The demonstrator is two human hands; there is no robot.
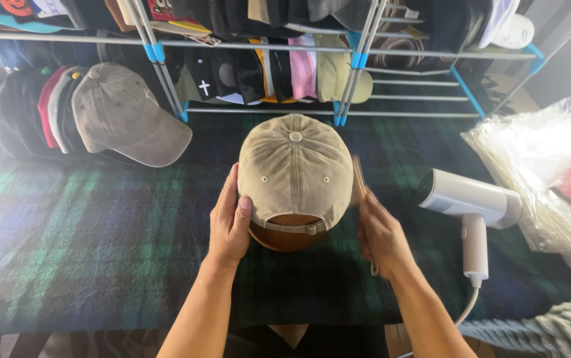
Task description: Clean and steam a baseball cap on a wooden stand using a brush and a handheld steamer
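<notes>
Resting on a round brown form on the plaid-covered table (86,245), the faded beige cotton cap (295,171) is grasped by the left hand (230,222); the blurred right hand (380,233) touches its side, grip unclear.

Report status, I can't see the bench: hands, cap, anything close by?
Left hand grips tan cap at its side. Right hand at other side, blurred, grip unclear. White steamer lies right of it, apart.

Just right of the right hand a white handheld steamer (469,202) lies on the dark plaid cloth (86,245), clear plastic bags (544,166) beyond it, while left of the left hand a grey cap (126,113) leans out, a metal rack (338,79) of caps behind.
</notes>
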